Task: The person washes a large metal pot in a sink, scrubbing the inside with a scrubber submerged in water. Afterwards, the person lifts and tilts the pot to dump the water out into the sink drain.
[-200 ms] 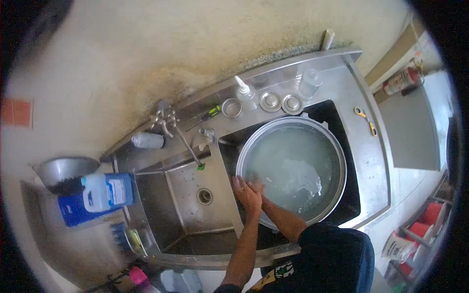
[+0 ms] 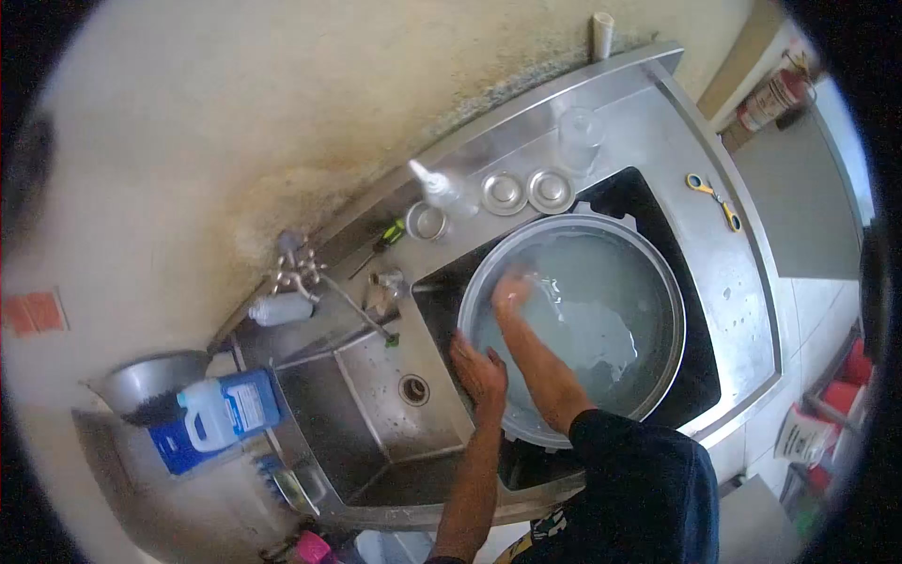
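A large round metal pot (image 2: 669,352) full of cloudy water sits over the right basin of the steel sink. My left hand (image 2: 479,371) rests at the pot's left rim, its fingers spread and nothing visible in it. Over the left part of the water is my right hand (image 2: 513,289), its fingers blurred and partly lost in the water, so their pose and anything in them cannot be made out.
Behind the pot stand two round metal lids (image 2: 551,191), a pump bottle (image 2: 442,188), a clear jar (image 2: 581,136) and a metal cup (image 2: 427,221). Yellow scissors (image 2: 716,201) lie right. Left are the faucet (image 2: 299,273), left basin (image 2: 376,395) and blue jug (image 2: 209,414).
My right hand has moved away from my left hand, up and over the water. My left hand stays near the left rim. The whole view has tilted slightly.
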Demonstrator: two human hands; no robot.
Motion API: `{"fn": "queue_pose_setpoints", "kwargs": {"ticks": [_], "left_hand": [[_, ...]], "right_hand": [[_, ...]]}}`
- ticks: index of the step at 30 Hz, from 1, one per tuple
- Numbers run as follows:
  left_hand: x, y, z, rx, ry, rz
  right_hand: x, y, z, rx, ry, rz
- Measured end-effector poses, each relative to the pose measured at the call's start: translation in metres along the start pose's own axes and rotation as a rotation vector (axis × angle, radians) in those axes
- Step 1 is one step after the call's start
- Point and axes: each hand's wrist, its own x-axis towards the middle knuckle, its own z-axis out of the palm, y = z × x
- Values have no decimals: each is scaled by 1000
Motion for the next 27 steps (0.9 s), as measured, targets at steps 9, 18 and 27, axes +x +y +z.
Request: {"fn": "queue_pose_setpoints", "kwargs": {"ticks": [9, 18, 27], "left_hand": [[111, -6, 15, -21, -284, 21], [110, -27, 29, 52, -208, 103], [110, -21, 26, -51, -118, 63]], "right_hand": [[185, -35, -80, 922, 569, 218], [14, -96, -53, 363, 355, -148], [-114, 70, -120, -305, -811, -422]]}}
